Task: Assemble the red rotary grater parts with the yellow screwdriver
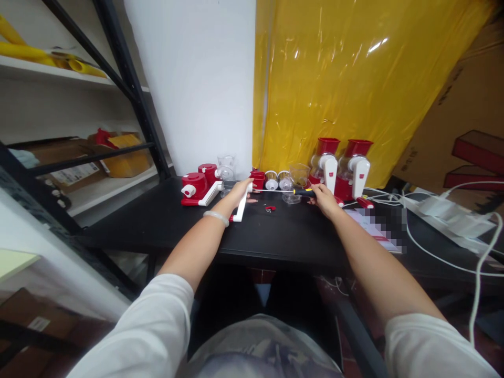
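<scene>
A person's left hand (pixel 239 195) closes around the upper end of a white crank (pixel 241 207), while the right hand (pixel 322 199) grips the black-and-yellow handle of a screwdriver (pixel 303 192), its shaft running toward 9 o'clock to the crank; whether the tip is seated cannot be told. With the clock centred on that shaft, a small red piece (pixel 270 208) lies just below at 6, beside what look like small screws, and two drums (pixel 271 180) rest just beyond at 12. Two red bases (pixel 195 186) sit at 9, and two red-and-white grinders (pixel 327 163) stand upright between 2 and 3, the red emblem (pixel 331 175) on each white arm too small to read. Dark characters on a large carton (pixel 437 126) at 2, above printed red shapes, are not legible, nor is the white label (pixel 74 174) on a shelved box at 9; a printed sheet (pixel 360 216) between 3 and 4 is partly pixelated. All the parts share a black table (pixel 268 236), with white cables and a power strip (pixel 459 226) just past 3, a yellow plastic curtain (pixel 334 79) at 1, a white panel (pixel 197 68) at 11 and black-framed shelving (pixel 129 79) at 10. Bare forearms reach in from 8 and 4 o'clock out of white sleeves, a pale bracelet (pixel 216 215) on the left wrist.
</scene>
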